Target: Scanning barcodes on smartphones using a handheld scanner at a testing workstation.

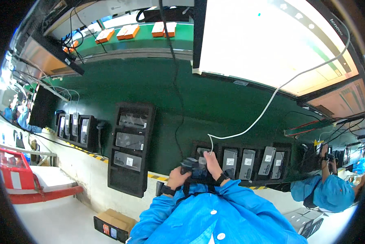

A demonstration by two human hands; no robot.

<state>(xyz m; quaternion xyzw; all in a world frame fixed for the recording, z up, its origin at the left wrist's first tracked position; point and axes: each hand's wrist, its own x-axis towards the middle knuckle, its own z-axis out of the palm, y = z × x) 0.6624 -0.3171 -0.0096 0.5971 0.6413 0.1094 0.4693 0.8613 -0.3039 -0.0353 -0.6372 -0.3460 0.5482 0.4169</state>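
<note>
My left hand (177, 177) is closed around a black handheld scanner (189, 164), its head tilted toward the middle. Beside it, my right hand (213, 164) is closed at the edge of a dark phone (199, 173), which is partly hidden between the hands. A white cable (247, 129) comes down from the upper right and ends at my right thumb; its plug is hidden. Right of that hand, a black foam tray (253, 182) carries several grey phones (247, 164) with white labels.
Left of me, a long black foam tray (145, 179) holds 3 wrapped phones. Farther left are a smaller phone tray (93, 129) and another scanner (100, 126). A large lit monitor (268, 44) overhangs the green bench (215, 101). A person in blue (327, 191) works at right.
</note>
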